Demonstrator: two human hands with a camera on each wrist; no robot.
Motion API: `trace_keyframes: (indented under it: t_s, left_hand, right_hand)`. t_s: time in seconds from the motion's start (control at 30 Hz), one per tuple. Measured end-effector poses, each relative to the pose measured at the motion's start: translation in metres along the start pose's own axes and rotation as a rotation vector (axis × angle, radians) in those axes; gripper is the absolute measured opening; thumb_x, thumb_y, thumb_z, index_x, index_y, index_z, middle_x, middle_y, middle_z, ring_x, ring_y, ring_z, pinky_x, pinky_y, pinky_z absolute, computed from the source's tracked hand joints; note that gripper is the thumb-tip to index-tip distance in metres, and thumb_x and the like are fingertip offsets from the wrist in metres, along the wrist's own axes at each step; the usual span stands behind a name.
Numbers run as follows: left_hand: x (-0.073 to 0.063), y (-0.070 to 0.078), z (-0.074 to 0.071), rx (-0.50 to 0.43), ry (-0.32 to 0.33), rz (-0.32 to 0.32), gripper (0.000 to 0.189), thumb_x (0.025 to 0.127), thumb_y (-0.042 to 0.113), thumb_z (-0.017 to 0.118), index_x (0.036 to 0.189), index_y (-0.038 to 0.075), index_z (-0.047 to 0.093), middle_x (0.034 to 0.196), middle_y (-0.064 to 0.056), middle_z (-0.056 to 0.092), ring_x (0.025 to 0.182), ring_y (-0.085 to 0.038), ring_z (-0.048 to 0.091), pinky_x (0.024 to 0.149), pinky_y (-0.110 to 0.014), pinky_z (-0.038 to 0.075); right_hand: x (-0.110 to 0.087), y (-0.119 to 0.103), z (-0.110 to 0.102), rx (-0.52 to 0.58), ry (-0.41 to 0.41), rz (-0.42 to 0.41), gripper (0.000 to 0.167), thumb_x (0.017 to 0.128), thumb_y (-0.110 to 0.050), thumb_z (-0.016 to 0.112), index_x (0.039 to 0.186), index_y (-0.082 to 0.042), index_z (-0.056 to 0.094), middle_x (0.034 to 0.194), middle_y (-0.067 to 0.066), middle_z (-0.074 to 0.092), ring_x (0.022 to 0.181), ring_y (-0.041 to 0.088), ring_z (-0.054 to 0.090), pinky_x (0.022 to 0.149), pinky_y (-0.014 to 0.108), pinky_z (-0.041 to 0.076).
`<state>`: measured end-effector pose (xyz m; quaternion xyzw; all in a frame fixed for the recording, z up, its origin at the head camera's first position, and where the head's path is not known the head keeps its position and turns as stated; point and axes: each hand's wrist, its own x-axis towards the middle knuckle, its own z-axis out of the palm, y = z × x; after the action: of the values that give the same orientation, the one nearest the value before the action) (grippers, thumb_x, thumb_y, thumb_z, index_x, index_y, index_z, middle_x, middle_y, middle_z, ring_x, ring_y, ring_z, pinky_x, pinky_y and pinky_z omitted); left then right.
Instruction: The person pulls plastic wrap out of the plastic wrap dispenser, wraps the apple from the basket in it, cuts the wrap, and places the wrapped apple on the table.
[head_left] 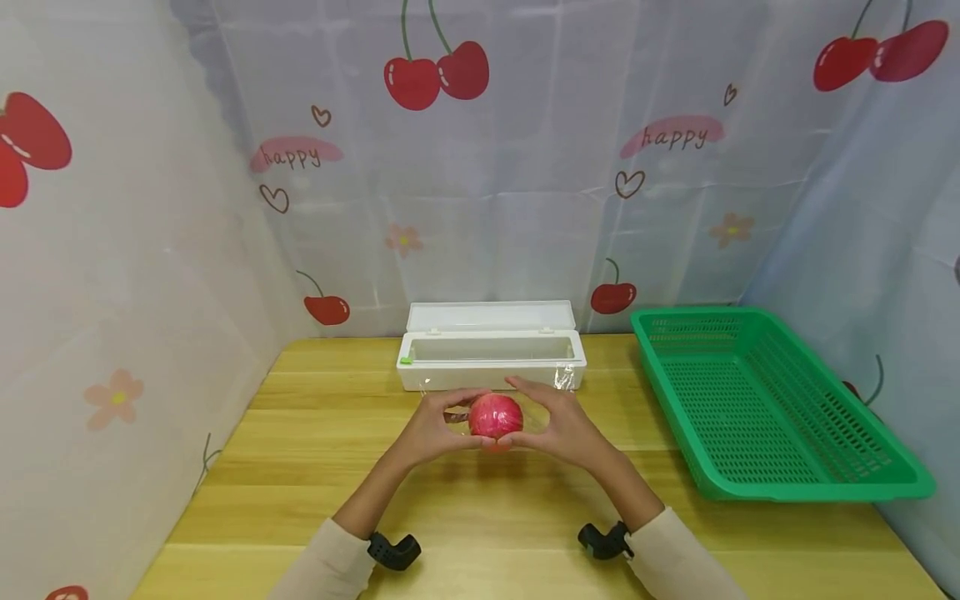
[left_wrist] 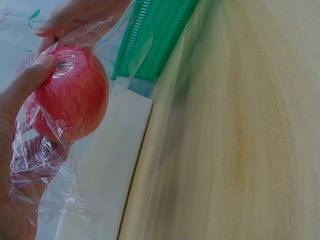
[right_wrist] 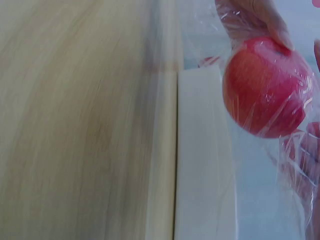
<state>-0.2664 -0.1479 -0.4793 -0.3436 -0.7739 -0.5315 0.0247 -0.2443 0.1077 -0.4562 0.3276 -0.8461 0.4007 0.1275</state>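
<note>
A red apple (head_left: 496, 416) is held above the table in front of me, between my two hands. Clear cling film (left_wrist: 45, 155) lies in wrinkles over it and hangs loose past its sides. My left hand (head_left: 441, 425) grips the apple from the left, its thumb (left_wrist: 37, 75) pressed near the stem hollow. From the right, my right hand (head_left: 562, 423) holds the apple and film, thumb tip close to the other thumb. Behind the hands sits a white cling film box (head_left: 491, 375), its lid (head_left: 491, 315) raised and a green slider (head_left: 406, 361) at its left end.
To the right stands a green plastic basket (head_left: 678, 417) with perforated walls and nothing visible inside. The wooden table (head_left: 495, 517) reaches back to a cherry-print curtain (head_left: 510, 208), which also hangs along the left and right sides.
</note>
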Motion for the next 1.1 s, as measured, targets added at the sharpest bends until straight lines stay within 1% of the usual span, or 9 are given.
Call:
trace_keyframes:
  t_s: [0.07,0.13,0.23,0.33,0.53,0.73,0.87,0.97,1.1]
  left_hand:
    - [0.000,0.000,0.000,-0.006,0.007,-0.005,0.062,0.076,0.026,0.092,0.132,0.019,0.067,0.127,0.002,0.069,0.109,-0.019,0.069,0.084,-0.032,0.060]
    - [-0.001,0.000,0.000,-0.013,0.013,-0.009,0.061,0.077,0.027,0.092,0.132,0.019,0.068,0.127,0.002,0.070,0.108,-0.019,0.069,0.084,-0.033,0.061]
    - [-0.001,0.000,0.000,-0.028,0.021,-0.013,0.059,0.078,0.027,0.091,0.132,0.019,0.068,0.127,0.002,0.070,0.108,-0.020,0.069,0.083,-0.035,0.061]
    - [-0.002,0.001,0.001,-0.037,0.024,-0.018,0.059,0.078,0.026,0.091,0.132,0.020,0.069,0.127,0.002,0.070,0.110,-0.020,0.069,0.082,-0.036,0.061]
    - [-0.004,0.000,0.002,-0.051,0.025,-0.035,0.056,0.080,0.023,0.089,0.133,0.017,0.068,0.127,-0.001,0.070,0.110,-0.021,0.069,0.082,-0.033,0.061]
    - [-0.003,0.001,0.001,-0.058,0.029,-0.058,0.055,0.081,0.026,0.088,0.132,0.019,0.069,0.127,0.001,0.070,0.110,-0.020,0.069,0.082,-0.032,0.061]
    - [-0.002,0.003,-0.001,-0.062,0.031,-0.063,0.054,0.081,0.027,0.089,0.130,0.018,0.070,0.125,0.000,0.071,0.108,-0.020,0.070,0.083,-0.033,0.061]
    - [-0.002,0.004,-0.003,-0.042,0.033,-0.060,0.052,0.081,0.029,0.088,0.129,0.018,0.071,0.123,0.001,0.072,0.107,-0.018,0.070,0.087,-0.034,0.060]
    - [-0.001,0.003,-0.004,-0.017,0.034,-0.061,0.050,0.082,0.030,0.087,0.128,0.018,0.071,0.122,0.003,0.072,0.109,-0.017,0.069,0.094,-0.035,0.057]
  right_hand:
    - [0.000,-0.004,0.000,0.004,0.033,-0.047,0.083,0.074,-0.041,0.091,0.146,-0.014,0.057,0.144,0.004,0.060,0.131,0.028,0.057,0.100,0.052,0.052]
    - [0.001,-0.008,0.001,0.008,0.054,-0.096,0.080,0.074,-0.037,0.092,0.144,-0.015,0.059,0.142,0.004,0.061,0.129,0.028,0.059,0.098,0.049,0.054]
    - [0.001,-0.010,0.004,0.002,0.058,-0.167,0.080,0.072,-0.032,0.094,0.141,-0.008,0.061,0.139,0.008,0.063,0.126,0.029,0.062,0.095,0.045,0.056]
    - [0.001,-0.010,0.007,-0.008,0.055,-0.198,0.081,0.069,-0.028,0.096,0.138,-0.003,0.062,0.137,0.010,0.064,0.123,0.030,0.063,0.094,0.042,0.057]
    - [-0.001,-0.005,0.011,-0.017,0.058,-0.208,0.082,0.066,-0.023,0.097,0.137,-0.002,0.063,0.136,0.012,0.064,0.122,0.031,0.064,0.094,0.042,0.057]
    - [-0.001,-0.002,0.012,-0.035,0.047,-0.222,0.081,0.067,-0.025,0.097,0.137,-0.003,0.062,0.138,0.013,0.063,0.123,0.031,0.063,0.095,0.042,0.057]
    - [-0.001,-0.001,0.011,-0.053,0.029,-0.221,0.083,0.068,-0.028,0.096,0.139,-0.004,0.061,0.140,0.012,0.062,0.125,0.031,0.062,0.096,0.041,0.056]
    - [-0.001,-0.001,0.010,-0.059,0.009,-0.207,0.085,0.067,-0.030,0.096,0.141,-0.006,0.060,0.142,0.010,0.060,0.126,0.029,0.061,0.098,0.041,0.054]
    - [0.000,-0.001,0.010,-0.055,-0.016,-0.180,0.089,0.067,-0.031,0.096,0.144,-0.008,0.058,0.144,0.007,0.059,0.129,0.027,0.059,0.101,0.040,0.052]
